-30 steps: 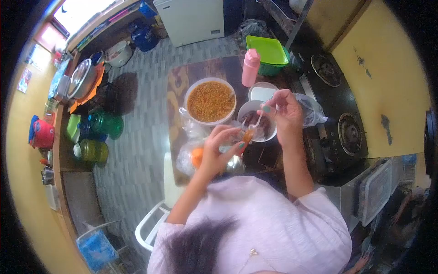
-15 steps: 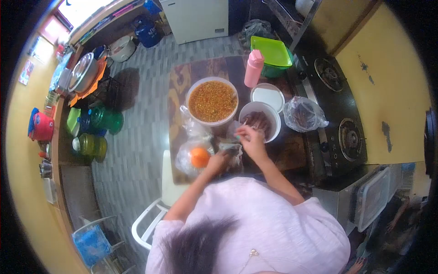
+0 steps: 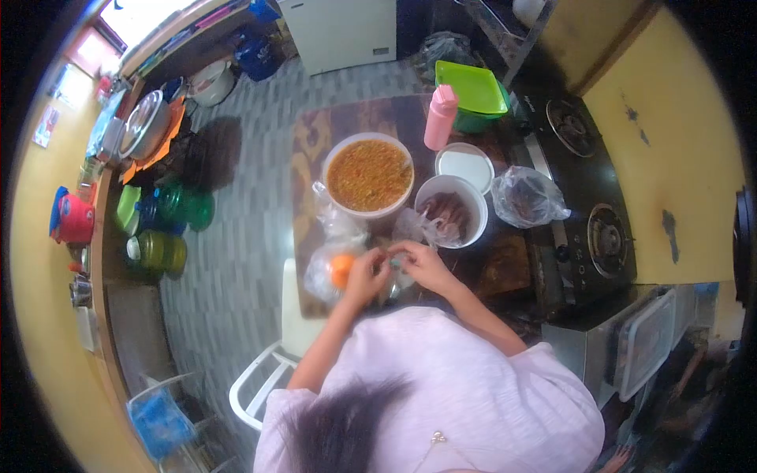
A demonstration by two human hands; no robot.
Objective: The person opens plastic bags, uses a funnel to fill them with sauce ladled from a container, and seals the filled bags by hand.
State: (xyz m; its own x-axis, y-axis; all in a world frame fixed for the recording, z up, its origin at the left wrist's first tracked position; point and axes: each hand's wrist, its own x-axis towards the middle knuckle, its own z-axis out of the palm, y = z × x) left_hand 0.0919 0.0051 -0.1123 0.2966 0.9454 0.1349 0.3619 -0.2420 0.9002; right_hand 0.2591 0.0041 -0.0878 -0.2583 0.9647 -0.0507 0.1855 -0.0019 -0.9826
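My left hand (image 3: 369, 274) and my right hand (image 3: 420, 266) meet over the near part of the table, fingertips pinched close together. A small clear plastic bag (image 3: 400, 284) hangs at their fingers, partly hidden and blurred. Just left of my left hand is an orange round thing (image 3: 341, 270) beside clear plastic bags (image 3: 319, 272). Beyond my right hand stands a white tub (image 3: 481, 225) holding dark brown strips (image 3: 448, 214), a clear plastic bag (image 3: 418, 227) lying against its near left side. A larger tub (image 3: 328, 193) is full of an orange-brown chopped mixture (image 3: 369, 175).
A white lid (image 3: 465, 165), a pink bottle (image 3: 441, 118) and a green-lidded container (image 3: 471, 88) stand on the table's far right. A filled plastic bag (image 3: 530, 195) lies next to the gas stove (image 3: 587, 197). A white chair (image 3: 296, 315) is at the near left.
My right hand has drawn back from the tub of dark strips toward my left hand. My left hand has shifted slightly left and up, now covering part of the orange thing.
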